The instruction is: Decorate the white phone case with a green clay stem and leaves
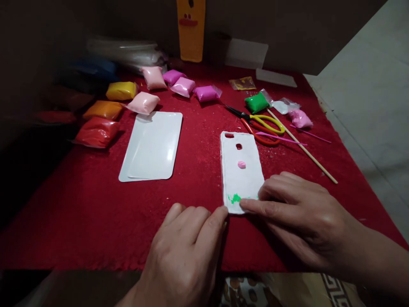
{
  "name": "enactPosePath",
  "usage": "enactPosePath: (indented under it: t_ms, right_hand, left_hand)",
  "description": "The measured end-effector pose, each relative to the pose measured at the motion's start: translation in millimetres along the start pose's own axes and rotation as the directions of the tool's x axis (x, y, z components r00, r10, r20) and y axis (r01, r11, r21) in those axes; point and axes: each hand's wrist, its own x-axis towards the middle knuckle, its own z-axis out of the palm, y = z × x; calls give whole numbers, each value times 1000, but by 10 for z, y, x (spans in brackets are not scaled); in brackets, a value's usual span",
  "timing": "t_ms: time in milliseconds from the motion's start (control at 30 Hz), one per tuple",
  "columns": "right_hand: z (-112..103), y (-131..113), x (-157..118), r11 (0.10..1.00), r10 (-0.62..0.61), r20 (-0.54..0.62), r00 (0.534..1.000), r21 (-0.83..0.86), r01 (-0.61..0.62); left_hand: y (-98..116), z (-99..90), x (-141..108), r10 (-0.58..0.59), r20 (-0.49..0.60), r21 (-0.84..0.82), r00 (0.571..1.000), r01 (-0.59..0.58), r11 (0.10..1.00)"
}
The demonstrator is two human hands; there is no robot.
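A white clay-covered phone case (243, 179) lies flat on the red cloth, with cut-outs near its top. A small pink clay lump (242, 164) sits at its middle, and a smear of green clay (235, 198) lies near its bottom edge. My left hand (191, 243), fingers curled, has its index fingertip and hidden thumb at the case's lower left corner. Over the case's lower right side is my right hand (297, 209). Its index finger is stretched out and touches the case beside the green clay, while the other fingers are bent near the right edge.
Scissors (263, 123) and a wooden stick (303, 147) lie beyond the case. A green clay packet (257, 102) and a pink one (300, 118) are nearby. Left are white boards (153, 145) and several clay packets, including a red one (97, 132). A dark panel stands behind.
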Motion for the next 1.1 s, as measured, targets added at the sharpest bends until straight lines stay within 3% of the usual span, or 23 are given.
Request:
enactPosePath:
  t_ms: [533, 767, 1100]
  right_hand:
    - [28, -1, 30, 999, 4, 35, 999, 32, -5]
    - [-34, 18, 0, 1000, -6, -29, 1000, 18, 7]
    - [9, 48, -2, 999, -29, -6, 1000, 18, 29]
  left_hand:
    - [22, -35, 31, -9, -4, 6, 1000, 9, 1000]
    - [21, -29, 21, 0, 2, 18, 1000, 0, 1000]
    - [-1, 6, -3, -5, 1, 15, 1000, 5, 1000]
